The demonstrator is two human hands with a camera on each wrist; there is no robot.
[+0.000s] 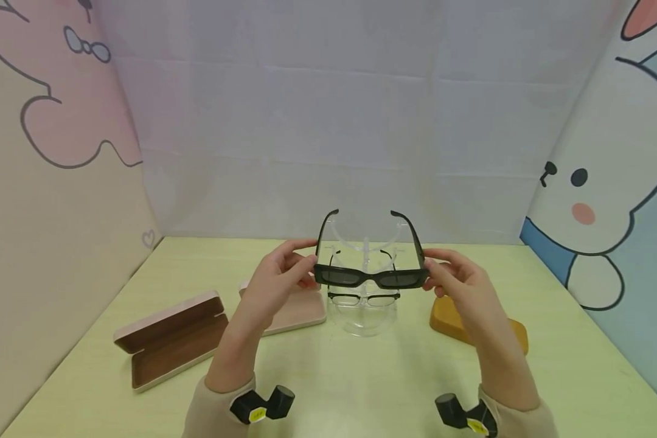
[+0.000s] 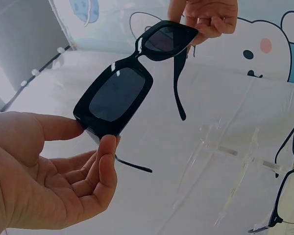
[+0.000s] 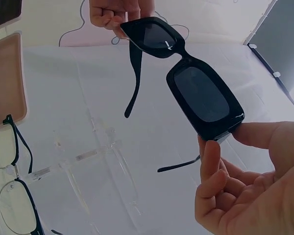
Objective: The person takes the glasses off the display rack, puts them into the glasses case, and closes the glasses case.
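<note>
Both hands hold a pair of black sunglasses (image 1: 396,279) with thick rectangular rims and dark lenses. The left hand (image 1: 281,274) pinches one outer corner between thumb and fingers, as the left wrist view shows closely. At the opposite corner, the right hand (image 1: 454,277) grips likewise, its thumb near the hinge in the right wrist view. The temples are unfolded and point away toward the back. Behind the sunglasses stands a clear display stand (image 1: 362,330), partly hidden by them. Lower on that stand sit eyeglasses (image 1: 336,296) with dark upper rims and clear lenses.
An open glasses case (image 1: 180,350) with brown lining lies at the left. Another pale pink case (image 1: 301,309) is partly covered by the left hand. Near the right forearm lies a mustard-yellow case (image 1: 449,319). A white cloth (image 1: 334,121) hangs behind the table.
</note>
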